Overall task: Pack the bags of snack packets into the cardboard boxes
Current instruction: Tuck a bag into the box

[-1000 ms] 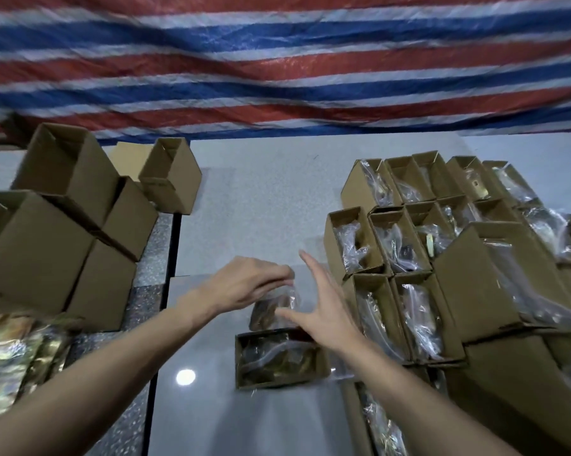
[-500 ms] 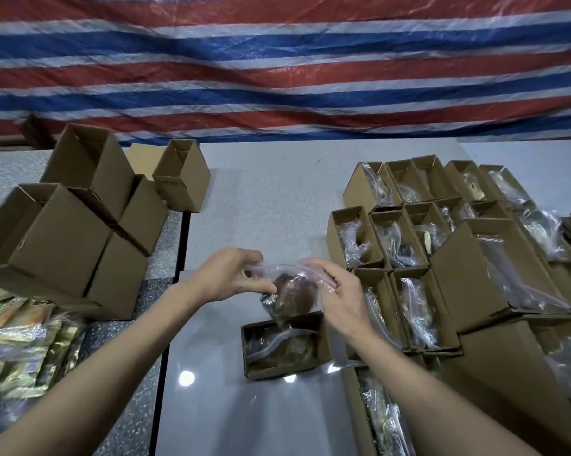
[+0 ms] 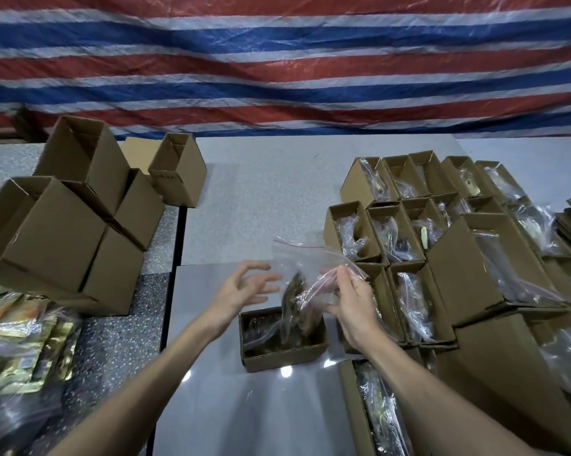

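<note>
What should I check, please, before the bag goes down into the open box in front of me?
1. Right hand has a grip on the clear bag: ok.
2. Left hand free to help: ok, fingers spread, not holding.
3. Bag sits over the open box: ok, its lower end is already inside.
4. Room left in the box: cannot tell, a bag already lies in it.
5. Bag's zip strip closed: cannot tell.

I see empty boxes [image 3: 70,225] stacked left, filled boxes [image 3: 405,238] right, one open box [image 3: 284,353] centred between them.
</note>
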`<move>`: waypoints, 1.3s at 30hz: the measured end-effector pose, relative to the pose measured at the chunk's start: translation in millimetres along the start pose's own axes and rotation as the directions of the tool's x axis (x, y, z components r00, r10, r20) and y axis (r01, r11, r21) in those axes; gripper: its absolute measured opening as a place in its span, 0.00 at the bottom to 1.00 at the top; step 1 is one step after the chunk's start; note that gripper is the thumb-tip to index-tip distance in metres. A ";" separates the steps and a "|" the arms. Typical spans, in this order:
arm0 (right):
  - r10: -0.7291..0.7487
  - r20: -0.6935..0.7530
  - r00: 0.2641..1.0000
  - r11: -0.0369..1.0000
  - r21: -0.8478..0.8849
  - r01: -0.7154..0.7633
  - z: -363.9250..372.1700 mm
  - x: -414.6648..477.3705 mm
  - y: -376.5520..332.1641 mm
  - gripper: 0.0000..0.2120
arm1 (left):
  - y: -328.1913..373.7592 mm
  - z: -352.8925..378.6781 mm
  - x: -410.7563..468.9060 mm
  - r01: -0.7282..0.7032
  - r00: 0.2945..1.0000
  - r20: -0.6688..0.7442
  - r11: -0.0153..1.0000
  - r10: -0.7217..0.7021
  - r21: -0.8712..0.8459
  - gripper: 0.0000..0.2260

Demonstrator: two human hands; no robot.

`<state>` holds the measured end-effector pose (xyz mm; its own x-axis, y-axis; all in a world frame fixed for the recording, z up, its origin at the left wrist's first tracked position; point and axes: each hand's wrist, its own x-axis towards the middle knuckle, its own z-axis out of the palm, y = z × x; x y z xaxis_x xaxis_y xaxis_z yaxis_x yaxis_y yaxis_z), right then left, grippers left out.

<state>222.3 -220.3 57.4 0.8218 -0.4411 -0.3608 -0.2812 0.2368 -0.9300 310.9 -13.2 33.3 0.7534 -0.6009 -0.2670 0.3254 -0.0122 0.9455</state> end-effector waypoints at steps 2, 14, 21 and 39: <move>0.022 0.010 1.000 0.999 0.025 -0.022 2.9 0.0 -1.3 0.16 | -15.9 3.4 -7.1 0.060 0.992 0.102 0.995 -0.068 0.085 0.36; 0.056 0.288 0.956 0.949 -0.313 0.038 0.8 -0.5 6.8 0.26 | -27.7 22.8 -2.9 0.020 1.000 0.000 0.987 -0.020 0.161 0.08; -0.062 0.207 0.976 0.897 -0.416 0.146 -1.2 4.5 22.8 0.26 | -30.8 23.9 5.1 0.021 1.000 -0.025 0.977 -0.016 0.210 0.09; 0.008 0.361 0.933 0.787 -0.578 0.217 -20.3 8.3 14.0 0.30 | -27.8 15.8 -7.3 -0.019 0.999 -0.026 0.991 0.023 0.136 0.15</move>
<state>215.1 -238.3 40.0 0.9430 -0.0973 -0.3184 -0.3295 -0.4095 -0.8507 287.3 -21.1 11.9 0.7755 -0.5798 -0.2501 0.2303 -0.1092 0.9670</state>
